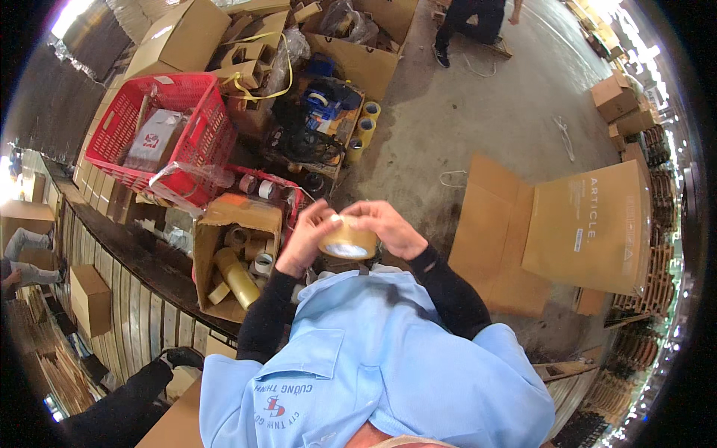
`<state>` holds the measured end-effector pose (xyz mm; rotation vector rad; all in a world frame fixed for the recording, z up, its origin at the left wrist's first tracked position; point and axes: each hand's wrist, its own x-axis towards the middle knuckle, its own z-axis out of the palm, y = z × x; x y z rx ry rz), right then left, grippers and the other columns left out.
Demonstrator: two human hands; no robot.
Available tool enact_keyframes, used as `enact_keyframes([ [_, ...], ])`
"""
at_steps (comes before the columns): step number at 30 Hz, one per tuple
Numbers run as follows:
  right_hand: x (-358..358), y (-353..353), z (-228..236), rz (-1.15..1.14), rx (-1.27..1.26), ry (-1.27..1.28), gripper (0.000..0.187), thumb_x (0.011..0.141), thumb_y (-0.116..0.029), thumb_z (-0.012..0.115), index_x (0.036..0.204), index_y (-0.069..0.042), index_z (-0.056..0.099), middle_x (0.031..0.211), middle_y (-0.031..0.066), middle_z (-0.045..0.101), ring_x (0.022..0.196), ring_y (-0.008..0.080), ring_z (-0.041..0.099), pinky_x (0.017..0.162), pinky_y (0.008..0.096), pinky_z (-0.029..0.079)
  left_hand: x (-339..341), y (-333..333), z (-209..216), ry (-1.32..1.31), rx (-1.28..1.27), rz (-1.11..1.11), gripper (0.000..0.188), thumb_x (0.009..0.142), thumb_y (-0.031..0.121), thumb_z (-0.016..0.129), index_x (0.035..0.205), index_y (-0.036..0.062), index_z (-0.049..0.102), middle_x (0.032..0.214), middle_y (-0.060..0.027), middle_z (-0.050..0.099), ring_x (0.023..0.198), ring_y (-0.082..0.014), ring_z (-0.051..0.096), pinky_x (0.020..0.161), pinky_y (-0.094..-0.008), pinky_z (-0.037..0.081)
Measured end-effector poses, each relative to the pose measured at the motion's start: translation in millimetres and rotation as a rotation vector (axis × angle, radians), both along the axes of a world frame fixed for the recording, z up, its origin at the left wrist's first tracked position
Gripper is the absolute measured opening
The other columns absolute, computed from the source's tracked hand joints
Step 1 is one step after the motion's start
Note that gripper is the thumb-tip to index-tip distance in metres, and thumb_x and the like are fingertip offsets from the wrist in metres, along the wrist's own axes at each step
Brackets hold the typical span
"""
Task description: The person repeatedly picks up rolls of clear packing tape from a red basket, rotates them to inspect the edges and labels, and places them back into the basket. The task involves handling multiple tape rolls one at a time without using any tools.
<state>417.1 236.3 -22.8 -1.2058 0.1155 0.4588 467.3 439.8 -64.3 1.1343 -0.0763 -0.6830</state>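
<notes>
Between my two hands, in front of my chest, is a roll of clear brownish packing tape [349, 240]. My left hand [305, 235] grips its left side, with the thumb and fingers near the upper edge. My right hand [392, 230] has its fingertips closed on the top right of the same roll. Below my left hand stands an open cardboard box [200, 257] with tape rolls and a long yellowish roll [237, 278] inside. Whether a tape end is lifted from the roll is too small to make out.
A red plastic basket [112, 168] holding a flat packet stands at the left. Several tape rolls [364, 125] line a cluttered box with a blue tape dispenser [323, 104]. A large open carton [582, 231] stands at the right. Another person's legs [470, 26] show at the far end.
</notes>
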Motion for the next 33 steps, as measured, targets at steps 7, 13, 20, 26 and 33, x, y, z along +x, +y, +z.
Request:
enact_keyframes([
  [7,-48,-4,12,0.085,0.067,0.071,0.044,0.088,-0.01,0.067,0.129,0.002,0.057,0.114,0.0081,0.068,0.101,0.0121,0.063,0.089,0.0274,0.05,-30,2,9,0.042,0.137,-0.399,0.032,0.088,0.017,0.077,0.107,-0.0015,0.06,0.099,-0.0025,0.066,0.09,-0.0074,0.062,0.076,-0.0242,0.051],
  [13,-33,-9,51,0.147,-0.167,-0.019,0.057,0.086,-0.013,0.068,0.137,0.002,0.047,0.105,0.0083,0.064,0.097,0.0138,0.061,0.088,0.0294,0.049,-6,0,33,-0.016,0.008,-0.465,0.012,0.092,0.01,0.072,0.097,0.0011,0.064,0.088,0.003,0.065,0.079,-0.004,0.059,0.067,-0.0221,0.048],
  [20,-35,-12,58,0.17,-0.23,-0.147,0.053,0.086,-0.012,0.07,0.134,0.0,0.052,0.1,0.0089,0.064,0.093,0.0155,0.06,0.085,0.0313,0.049,-8,4,41,-0.002,0.021,-0.458,0.019,0.09,0.007,0.072,0.106,-0.0021,0.067,0.099,-0.0038,0.071,0.091,-0.0082,0.063,0.082,-0.0258,0.051],
  [26,-46,-5,53,0.114,-0.398,-0.178,0.043,0.083,-0.01,0.072,0.123,0.001,0.056,0.104,0.0121,0.067,0.098,0.0188,0.064,0.088,0.0338,0.051,-18,0,28,-0.036,0.078,-0.434,0.019,0.083,0.005,0.061,0.099,-0.0039,0.067,0.093,-0.0017,0.069,0.082,-0.0069,0.06,0.073,-0.0235,0.047],
  [33,-56,3,41,0.026,-0.386,-0.226,0.042,0.082,-0.009,0.073,0.119,0.002,0.057,0.105,0.0129,0.067,0.098,0.0202,0.065,0.087,0.0344,0.052,-23,3,25,-0.127,0.225,-0.448,0.032,0.079,0.003,0.057,0.107,-0.0076,0.068,0.099,-0.0049,0.072,0.086,-0.0093,0.064,0.078,-0.0256,0.051],
])
